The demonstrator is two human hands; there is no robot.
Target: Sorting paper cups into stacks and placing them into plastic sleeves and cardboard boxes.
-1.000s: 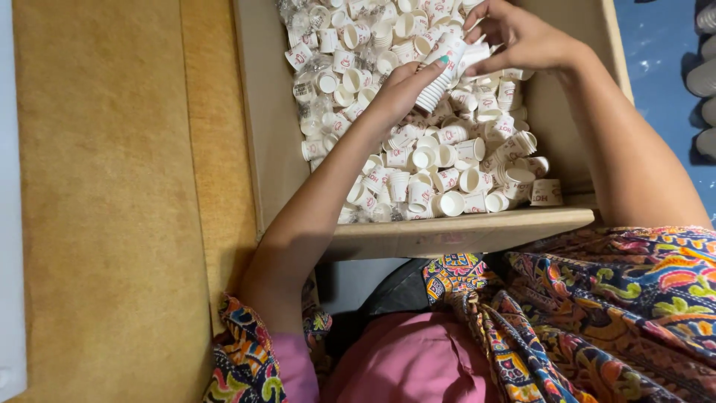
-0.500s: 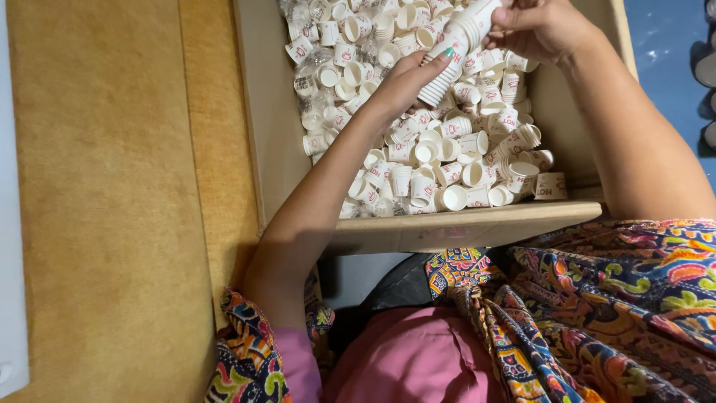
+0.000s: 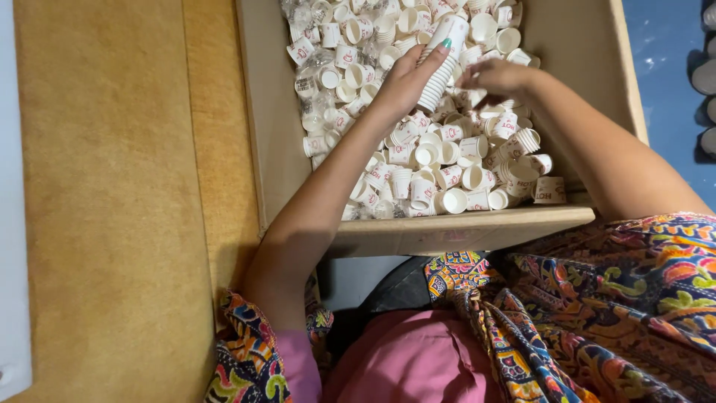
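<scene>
A cardboard box (image 3: 276,164) in front of me is filled with several small white paper cups (image 3: 440,160) with red print. My left hand (image 3: 406,78) grips a nested stack of these cups (image 3: 446,56), held slanted above the pile. My right hand (image 3: 496,77) reaches down into the loose cups just right of the stack, fingers pinched at one cup; whether it holds it is unclear.
A tan wooden surface (image 3: 112,201) lies left of the box. Blue floor (image 3: 671,67) shows at the right with dark round objects (image 3: 705,75) at the edge. My patterned dress and pink cloth (image 3: 418,358) fill the bottom.
The stack of cups passed from my right hand to my left hand. My right hand dropped into the loose cups beside it.
</scene>
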